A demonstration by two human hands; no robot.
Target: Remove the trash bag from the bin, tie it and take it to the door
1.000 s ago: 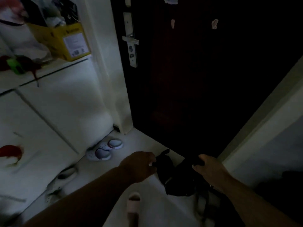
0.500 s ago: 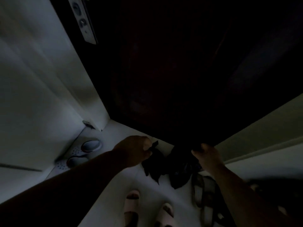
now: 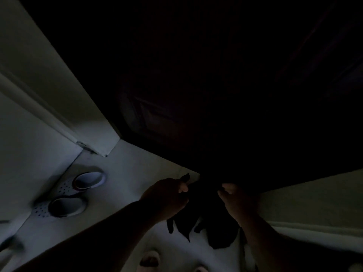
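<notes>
The scene is very dim. A black trash bag (image 3: pixel 204 218) hangs low over the pale floor, right in front of the dark door (image 3: pixel 216 85). My left hand (image 3: pixel 167 195) grips the bag's top on its left side, with a black flap sticking up past the fingers. My right hand (image 3: pixel 237 201) holds the top on the right side. The bag's body droops between and below both hands, its torn-looking ends hanging down. How the top is knotted is too dark to tell.
A pair of white perforated clogs (image 3: pixel 68 195) lies on the floor at the left, by a white cabinet (image 3: pixel 25 146). A white door frame (image 3: pixel 64 99) rises at the left. My slippered toes (image 3: pixel 149 260) show at the bottom edge. A pale wall (image 3: pixel 314 197) is on the right.
The view has tipped further down and closer to the door's foot; the door handle and the shelf have left the view. Both hands stayed on the bag and drew slightly closer together.
</notes>
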